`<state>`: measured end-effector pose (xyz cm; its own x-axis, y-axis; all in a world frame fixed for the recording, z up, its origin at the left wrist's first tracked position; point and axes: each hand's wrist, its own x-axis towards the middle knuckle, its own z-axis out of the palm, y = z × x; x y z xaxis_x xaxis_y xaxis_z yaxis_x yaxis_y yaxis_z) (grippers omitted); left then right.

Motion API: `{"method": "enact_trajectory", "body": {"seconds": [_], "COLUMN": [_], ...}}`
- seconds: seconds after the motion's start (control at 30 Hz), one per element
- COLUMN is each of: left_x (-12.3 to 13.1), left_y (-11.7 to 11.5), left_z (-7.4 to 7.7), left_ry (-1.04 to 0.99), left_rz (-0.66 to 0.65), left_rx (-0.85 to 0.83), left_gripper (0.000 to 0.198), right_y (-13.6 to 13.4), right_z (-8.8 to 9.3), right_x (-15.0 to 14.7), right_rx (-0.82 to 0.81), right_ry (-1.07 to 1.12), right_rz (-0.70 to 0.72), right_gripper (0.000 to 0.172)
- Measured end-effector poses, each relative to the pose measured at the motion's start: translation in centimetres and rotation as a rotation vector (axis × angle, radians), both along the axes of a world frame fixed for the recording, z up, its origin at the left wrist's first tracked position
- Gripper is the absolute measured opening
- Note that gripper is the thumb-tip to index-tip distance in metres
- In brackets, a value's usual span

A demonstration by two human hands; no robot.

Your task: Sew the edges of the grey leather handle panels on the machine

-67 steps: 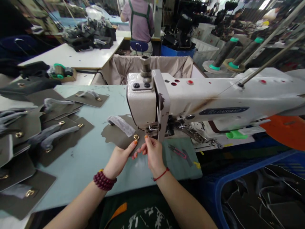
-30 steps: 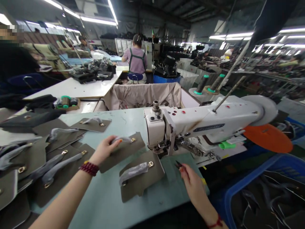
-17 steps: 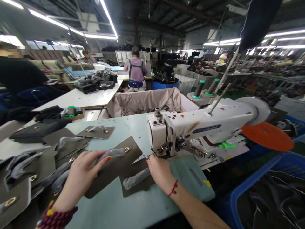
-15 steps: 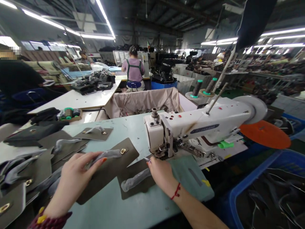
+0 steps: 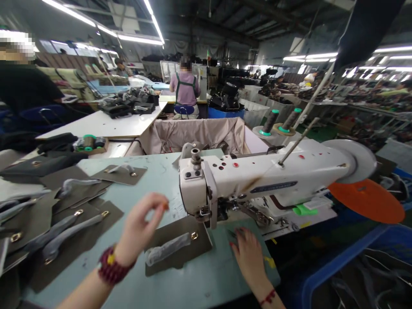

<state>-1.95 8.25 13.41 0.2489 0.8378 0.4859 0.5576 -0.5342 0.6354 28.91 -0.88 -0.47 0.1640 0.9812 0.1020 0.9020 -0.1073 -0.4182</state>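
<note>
Centre of the frame now, and the left hand (image 5: 137, 229) is held up clear of the pale green table (image 5: 174, 294), thumb and forefinger curled into a ring with their tips brought together. The wrist is circled by a dark red beaded bracelet (image 5: 113, 266). Just to the right and below, a grey-brown panel (image 5: 180, 265) is laid flat, its near edge cut unevenly; across it a handle (image 5: 170, 249) is seen, wrapped in cloudy plastic and fastened at its right end by a gold fitting (image 5: 194, 235).

Over to the lower right, and the right hand (image 5: 249, 255) is rested low over the table, back upward. By its fingertips a dark-tipped tool (image 5: 230, 233) is glimpsed, mostly covered; whether the fingers are closed on it cannot be told.

Above the panel, the middle of the frame is filled by the white sewing machine (image 5: 231, 171), past whose head another wrapped handle (image 5: 186, 150) is partly seen. At the left, a spread of similar panels (image 5: 86, 238) is heaped, overlapping. The lower right corner is taken by a blue basket (image 5: 310, 274), in which more grey-brown pieces are piled.
</note>
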Motion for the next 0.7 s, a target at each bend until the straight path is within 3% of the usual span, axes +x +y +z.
{"method": "enact_trajectory", "body": {"seconds": [0.1, 0.17, 0.23, 0.27, 0.33, 0.43, 0.53, 0.63, 0.7], "left_x": [1.7, 2.1, 2.0, 1.9, 1.3, -0.2, -2.7, -4.6, -4.6], "left_y": [-8.3, -11.0, -10.8, -9.9, -7.4, -5.2, -6.9, -10.6, -11.9], "left_z": [-7.2, -11.9, -14.9, -15.6, -15.6, -13.9, -13.6, -15.6, -16.9], "left_ry": [0.198, 0.364, 0.484, 0.516, 0.543, 0.548, 0.564, 0.49, 0.463], "left_rz": [-0.287, -0.205, -0.027, 0.033, 0.038, -0.138, -0.211, -0.158, -0.078], "left_rx": [-0.061, 0.024, 0.063, 0.086, 0.128, 0.118, 0.107, 0.192, 0.105], "left_gripper": [0.02, 0.048, 0.07, 0.075, 0.078, 0.078, 0.066, 0.066, 0.067], "right_y": [1.4, 2.2, 2.8, 3.0, 3.3, 3.2, 3.3, 3.7, 4.0], "right_z": [1.1, 1.8, 1.9, 1.8, 1.2, 0.5, 0.7, 1.5, 1.9], "right_x": [-2.5, -4.6, -6.7, -7.7, -9.3, -10.7, -11.0, -10.8, -10.8], "right_rx": [0.031, -0.068, -0.184, -0.234, -0.307, -0.293, -0.151, -0.055, -0.039], "right_ry": [0.375, 0.721, 1.053, 1.215, 1.513, 1.74, 1.651, 1.504, 1.456], "right_rz": [0.18, 0.262, 0.252, 0.229, 0.19, 0.119, 0.069, 0.129, 0.159], "right_gripper": [0.03, 0.034, 0.037, 0.039, 0.04, 0.037, 0.033, 0.032, 0.033]}}
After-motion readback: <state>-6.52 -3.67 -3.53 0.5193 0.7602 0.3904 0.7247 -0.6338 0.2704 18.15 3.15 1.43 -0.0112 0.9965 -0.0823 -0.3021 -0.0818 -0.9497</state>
